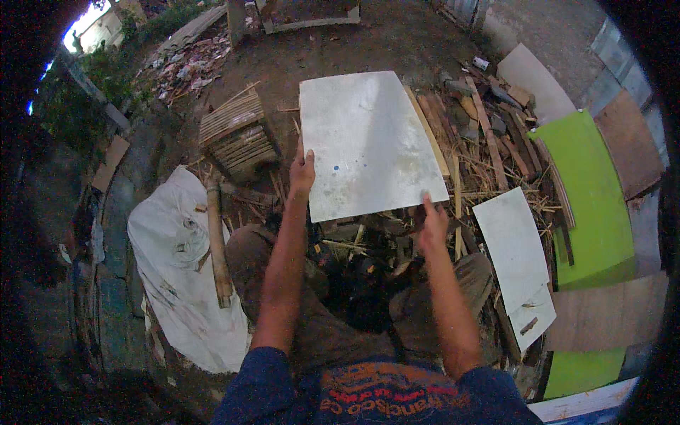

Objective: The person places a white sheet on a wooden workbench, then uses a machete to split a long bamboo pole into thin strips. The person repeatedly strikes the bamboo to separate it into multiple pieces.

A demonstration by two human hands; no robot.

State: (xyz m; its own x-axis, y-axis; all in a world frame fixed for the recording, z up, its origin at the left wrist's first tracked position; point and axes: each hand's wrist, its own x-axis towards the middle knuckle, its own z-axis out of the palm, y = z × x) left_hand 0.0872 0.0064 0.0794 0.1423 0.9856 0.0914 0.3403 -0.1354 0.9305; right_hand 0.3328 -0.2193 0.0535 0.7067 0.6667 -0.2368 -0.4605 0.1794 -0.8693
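A flat white board (368, 142) with a few small dark spots is held out in front of me, above my knees. My left hand (302, 172) grips its left edge, thumb on the face. At its lower right corner my right hand (433, 225) pinches the edge, thumb on top and fingers beneath. Behind the board's right side runs a pale wooden strip (427, 134); whether it touches the board I cannot tell. The ground right behind the board is hidden.
Left of me lie a white sack (170, 262) and a bamboo pole (217, 241); a slatted wooden crate (237, 134) stands beyond. On the right are scrap wood (489, 134), a smaller white sheet (513, 241), a green panel (591, 191) and a brown board (616, 312).
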